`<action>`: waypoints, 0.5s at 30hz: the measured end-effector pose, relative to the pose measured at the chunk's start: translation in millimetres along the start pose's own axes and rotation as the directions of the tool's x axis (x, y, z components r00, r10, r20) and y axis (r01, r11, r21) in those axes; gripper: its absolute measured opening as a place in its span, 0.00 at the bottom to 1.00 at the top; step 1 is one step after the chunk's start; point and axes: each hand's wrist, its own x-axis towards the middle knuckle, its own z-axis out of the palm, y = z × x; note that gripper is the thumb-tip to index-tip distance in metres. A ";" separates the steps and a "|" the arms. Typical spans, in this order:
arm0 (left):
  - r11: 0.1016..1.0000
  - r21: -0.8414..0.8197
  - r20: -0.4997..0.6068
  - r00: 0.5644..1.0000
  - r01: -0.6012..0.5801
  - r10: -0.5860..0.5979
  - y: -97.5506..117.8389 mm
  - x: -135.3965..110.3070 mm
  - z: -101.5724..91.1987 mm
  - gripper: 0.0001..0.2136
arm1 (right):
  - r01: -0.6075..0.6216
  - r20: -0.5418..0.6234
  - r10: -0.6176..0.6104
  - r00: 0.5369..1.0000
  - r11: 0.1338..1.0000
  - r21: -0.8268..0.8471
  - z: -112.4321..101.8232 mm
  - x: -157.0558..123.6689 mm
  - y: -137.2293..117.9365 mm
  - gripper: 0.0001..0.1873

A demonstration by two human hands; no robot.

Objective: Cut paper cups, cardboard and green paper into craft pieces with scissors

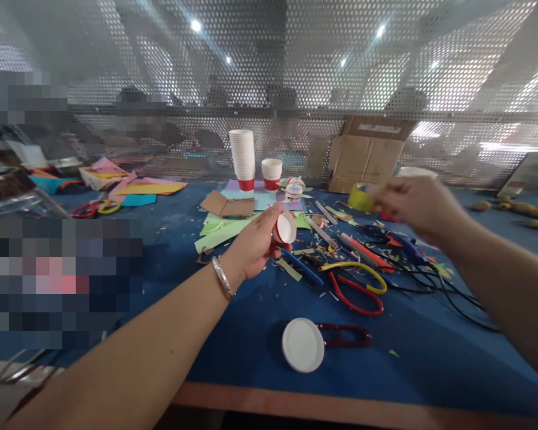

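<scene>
My left hand grips a short paper cup piece, white inside with a red band, its round opening facing me. My right hand is raised over the right side of the table, beside a yellow roll of tape. Motion smears its fingers, so I cannot tell what they hold. Nearest me on the table lies a shallow white round piece with a red edge, against a dark red looped handle. Scissors with red and yellow handles lie to the right of my left hand.
A tall stack of paper cups and a shorter stack stand at the back. Coloured paper, a blue glue gun with cables, and scraps cover the middle. A cardboard box leans against the perforated screen.
</scene>
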 end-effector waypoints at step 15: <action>0.994 0.002 -0.087 0.990 -0.109 0.108 4.3 2.6 -4.6 0.22 | 0.180 0.771 -0.302 0.561 0.953 0.242 50.4 -89.9 -75.5 0.04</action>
